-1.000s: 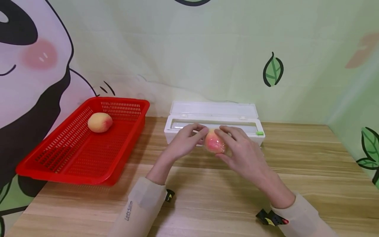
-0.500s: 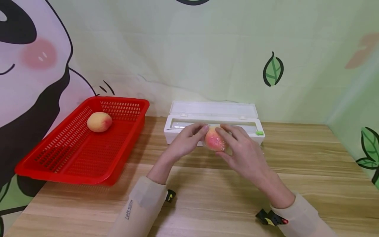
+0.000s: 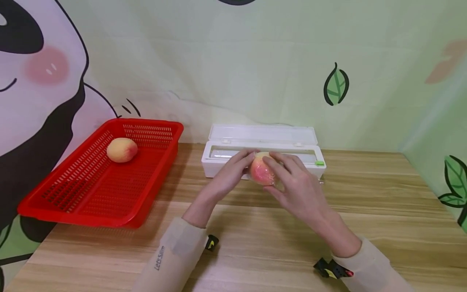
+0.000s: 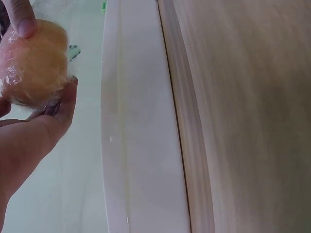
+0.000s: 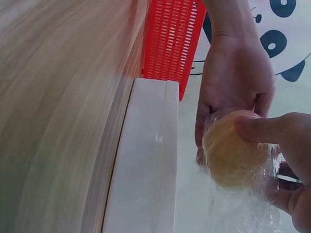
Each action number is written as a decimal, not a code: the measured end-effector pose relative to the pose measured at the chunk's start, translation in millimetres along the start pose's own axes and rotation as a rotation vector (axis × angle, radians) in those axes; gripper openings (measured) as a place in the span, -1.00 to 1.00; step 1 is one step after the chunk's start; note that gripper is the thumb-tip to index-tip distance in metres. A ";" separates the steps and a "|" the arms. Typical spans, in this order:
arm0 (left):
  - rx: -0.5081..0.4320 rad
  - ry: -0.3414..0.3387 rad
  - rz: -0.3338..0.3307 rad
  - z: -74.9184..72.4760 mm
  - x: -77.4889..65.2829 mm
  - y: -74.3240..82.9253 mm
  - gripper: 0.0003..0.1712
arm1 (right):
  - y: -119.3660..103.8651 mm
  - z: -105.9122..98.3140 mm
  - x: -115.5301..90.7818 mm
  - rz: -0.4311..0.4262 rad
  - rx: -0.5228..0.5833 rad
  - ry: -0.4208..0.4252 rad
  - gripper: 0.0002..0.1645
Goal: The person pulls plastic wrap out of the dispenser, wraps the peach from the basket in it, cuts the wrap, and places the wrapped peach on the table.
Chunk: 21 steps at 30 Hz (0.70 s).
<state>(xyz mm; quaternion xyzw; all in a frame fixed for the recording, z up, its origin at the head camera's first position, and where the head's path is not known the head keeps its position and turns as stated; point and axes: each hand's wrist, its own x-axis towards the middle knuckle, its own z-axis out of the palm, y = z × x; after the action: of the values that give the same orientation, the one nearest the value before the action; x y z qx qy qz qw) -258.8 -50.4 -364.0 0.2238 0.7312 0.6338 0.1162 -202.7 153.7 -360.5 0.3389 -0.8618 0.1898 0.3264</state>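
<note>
A pink and yellow peach (image 3: 262, 172), covered in clear plastic wrap, is held up between both hands in front of the white wrap dispenser (image 3: 219, 168). My right hand (image 3: 297, 188) grips it from the right, thumb low and fingers over the upper side. From the left, my left hand (image 3: 228, 172) holds the other side, its fingertips partly hidden behind the fruit. In the left wrist view the left fingers curl under the wrapped peach (image 4: 36, 68). Loose film (image 5: 238, 213) trails off the peach in the right wrist view.
At the left stands a red plastic basket (image 3: 157, 182) with one unwrapped peach (image 3: 121, 150) inside. The dispenser's lid (image 3: 262, 134) is raised, and a green slider (image 3: 319, 163) sits at its right end. A printed cloth backdrop (image 3: 255, 81) rises behind the wooden table (image 3: 255, 251).
The wrapped peach has tipped slightly and risen a little, showing more of its pale top. The fingers of my left hand have shifted along its left side. Basket and dispenser stay in place.
</note>
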 end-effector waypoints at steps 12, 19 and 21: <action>0.122 -0.096 0.071 0.6 -3.8 1.4 -0.15 | 0.8 -2.4 1.5 0.036 0.061 0.060 -0.06; 0.122 0.016 0.184 10.1 1.3 -0.5 -0.27 | 0.0 2.0 0.5 0.019 0.109 0.115 -0.07; 0.133 0.059 0.191 12.8 2.4 -1.1 -0.29 | -0.3 3.4 0.0 0.016 0.117 0.124 -0.07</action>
<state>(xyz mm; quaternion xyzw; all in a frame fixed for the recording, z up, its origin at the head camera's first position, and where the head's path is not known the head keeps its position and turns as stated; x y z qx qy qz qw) -255.3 -38.1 -367.0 0.2809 0.7500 0.5985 0.0184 -204.0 151.6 -362.9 0.3379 -0.8300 0.2630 0.3575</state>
